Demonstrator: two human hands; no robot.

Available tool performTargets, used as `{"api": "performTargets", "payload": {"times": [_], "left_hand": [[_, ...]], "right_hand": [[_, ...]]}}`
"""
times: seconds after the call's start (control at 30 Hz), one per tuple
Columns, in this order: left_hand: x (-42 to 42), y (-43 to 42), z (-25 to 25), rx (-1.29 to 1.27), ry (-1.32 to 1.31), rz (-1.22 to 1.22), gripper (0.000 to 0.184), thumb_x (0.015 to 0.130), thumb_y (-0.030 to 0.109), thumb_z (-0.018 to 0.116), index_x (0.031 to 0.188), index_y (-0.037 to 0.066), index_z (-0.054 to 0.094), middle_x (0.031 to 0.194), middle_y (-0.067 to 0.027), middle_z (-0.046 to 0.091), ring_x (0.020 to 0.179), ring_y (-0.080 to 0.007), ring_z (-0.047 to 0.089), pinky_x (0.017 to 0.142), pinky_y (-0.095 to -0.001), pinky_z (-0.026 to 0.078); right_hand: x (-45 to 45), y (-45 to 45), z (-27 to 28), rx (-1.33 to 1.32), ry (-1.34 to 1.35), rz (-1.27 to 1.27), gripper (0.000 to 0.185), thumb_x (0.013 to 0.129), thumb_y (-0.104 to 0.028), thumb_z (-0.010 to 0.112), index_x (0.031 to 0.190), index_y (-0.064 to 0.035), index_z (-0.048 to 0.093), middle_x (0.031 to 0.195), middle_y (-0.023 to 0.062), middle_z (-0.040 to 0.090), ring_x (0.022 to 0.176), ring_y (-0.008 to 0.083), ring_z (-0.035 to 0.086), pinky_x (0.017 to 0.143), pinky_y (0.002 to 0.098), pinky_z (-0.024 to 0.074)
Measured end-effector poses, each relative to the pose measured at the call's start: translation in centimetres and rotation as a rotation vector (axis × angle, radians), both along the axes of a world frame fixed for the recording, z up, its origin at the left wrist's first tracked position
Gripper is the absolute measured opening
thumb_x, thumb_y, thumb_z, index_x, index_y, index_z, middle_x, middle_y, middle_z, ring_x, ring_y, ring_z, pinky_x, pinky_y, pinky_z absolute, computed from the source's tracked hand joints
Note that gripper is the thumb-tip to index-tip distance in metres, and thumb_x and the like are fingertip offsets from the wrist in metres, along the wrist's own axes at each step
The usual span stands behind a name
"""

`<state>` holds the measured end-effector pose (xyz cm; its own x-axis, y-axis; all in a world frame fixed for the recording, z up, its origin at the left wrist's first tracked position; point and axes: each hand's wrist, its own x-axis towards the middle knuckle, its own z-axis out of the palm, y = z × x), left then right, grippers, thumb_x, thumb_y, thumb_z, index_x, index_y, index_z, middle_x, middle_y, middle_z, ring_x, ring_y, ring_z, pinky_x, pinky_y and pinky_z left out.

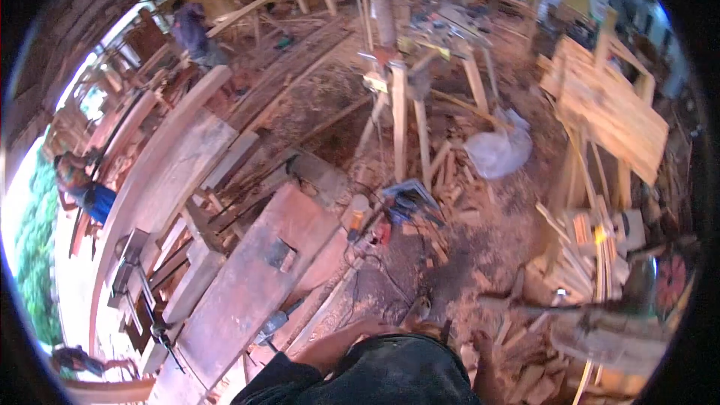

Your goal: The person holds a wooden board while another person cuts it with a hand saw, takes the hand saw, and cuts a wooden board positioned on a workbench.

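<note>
My left forearm reaches across the front of my dark shirt [405, 371]. My left hand [375, 325] is at my waist, small and blurred, so its fingers and anything in them do not show clearly. A brownish shape by my right side may be my right arm or hand, but I cannot make out fingers. Just ahead of my waist is a small dark rounded thing [420, 307]. Left of my forearm, a grey-blue power tool [273, 325] lies by the edge of a wide wooden board [240, 285]. Another power tool, orange and black [356, 221], rests farther along.
Timber beams [142, 172] stretch along the left, with several people beside them. A wooden post [399, 124] stands ahead. A white sack [499, 146] sits on the wood-strewn floor. At right are a tilted plank panel [607, 105] and scrap pieces. Cables cross the ground.
</note>
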<state>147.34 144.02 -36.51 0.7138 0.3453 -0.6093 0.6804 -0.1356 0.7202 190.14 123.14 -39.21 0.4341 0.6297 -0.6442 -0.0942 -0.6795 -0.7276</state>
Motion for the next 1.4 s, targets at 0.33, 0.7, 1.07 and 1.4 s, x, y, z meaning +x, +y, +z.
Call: {"api": "performTargets", "payload": {"times": [0.33,0.7,1.07,1.4], "left_hand": [[22.6,25.6,7.4,0.079,0.081,-0.104,0.041,0.092,0.040,0.059,0.113,0.006,0.067,0.114,-0.0128,0.068,0.107,-0.0292,0.064,0.091,-0.0440,0.049],[42.0,43.0,4.4,0.023,0.043,-0.494,0.049,0.093,0.044,0.059,0.121,0.004,0.064,0.121,-0.0150,0.065,0.111,-0.0304,0.062,0.095,-0.0421,0.048],[60.4,54.1,8.3,-0.106,-0.014,-0.714,0.057,0.094,0.048,0.059,0.130,0.003,0.059,0.131,-0.0174,0.061,0.117,-0.0315,0.060,0.101,-0.0399,0.046],[64.4,64.1,5.0,-0.377,0.345,-0.316,0.064,0.097,0.050,0.054,0.143,0.007,0.047,0.136,-0.0186,0.057,0.125,-0.0292,0.055,0.104,-0.0396,0.042]], "right_hand": [[9.7,16.9,6.5,0.209,-0.483,0.075,0.034,0.094,-0.023,0.065,0.113,0.0045,0.065,0.096,0.0064,0.066,0.086,0.0184,0.062,0.077,0.0342,0.0487],[19.0,38.0,9.8,-0.105,-0.275,0.056,0.032,0.093,-0.030,0.062,0.113,-0.0047,0.067,0.101,0.0093,0.067,0.091,0.0225,0.064,0.080,0.0382,0.0499],[26.4,38.5,10.8,-0.156,-0.154,-0.367,0.032,0.093,-0.037,0.059,0.113,-0.0139,0.068,0.105,0.0123,0.068,0.096,0.0266,0.065,0.082,0.0421,0.0511],[37.2,36.9,-1.0,-0.402,-0.896,0.342,0.039,0.089,-0.046,0.060,0.121,-0.0247,0.065,0.110,0.0145,0.069,0.107,0.0311,0.065,0.086,0.0468,0.0514]]}}
